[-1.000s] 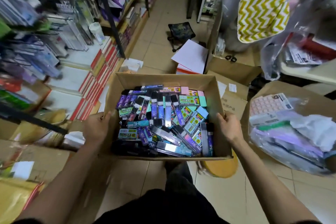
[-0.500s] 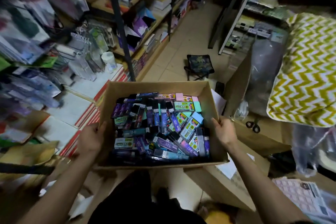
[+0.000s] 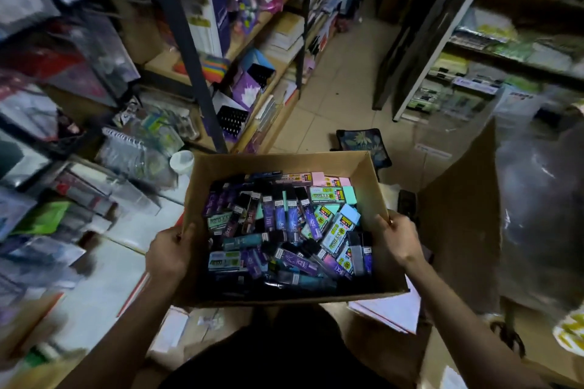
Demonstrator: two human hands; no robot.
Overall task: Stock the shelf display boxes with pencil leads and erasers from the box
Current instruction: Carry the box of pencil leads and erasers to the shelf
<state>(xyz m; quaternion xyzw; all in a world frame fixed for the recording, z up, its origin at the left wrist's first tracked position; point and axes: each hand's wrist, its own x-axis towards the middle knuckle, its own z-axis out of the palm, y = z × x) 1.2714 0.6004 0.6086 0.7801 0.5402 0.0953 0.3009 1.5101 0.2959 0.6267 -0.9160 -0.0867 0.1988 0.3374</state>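
Note:
An open cardboard box (image 3: 275, 162) hangs in front of me, held off the floor. My left hand (image 3: 169, 252) grips its left wall and my right hand (image 3: 397, 237) grips its right wall, fingers curled over the rim. Inside lies a loose heap of several purple and blue pencil lead cases (image 3: 286, 215) mixed with pastel erasers (image 3: 343, 227) in green, blue and pink sleeves. Purple display boxes (image 3: 249, 85) with black hole trays stand on the shelf at upper left.
Crowded stationery shelves (image 3: 177, 50) run along the left, with a dark upright post. A tiled aisle (image 3: 335, 98) leads ahead past a small folding stool (image 3: 363, 144). A large open carton (image 3: 461, 208) with plastic stands at the right. More shelving (image 3: 493, 50) sits at upper right.
The box has risen with both hands still on its walls. My view has swung up and left, bringing the shelves and the aisle into sight.

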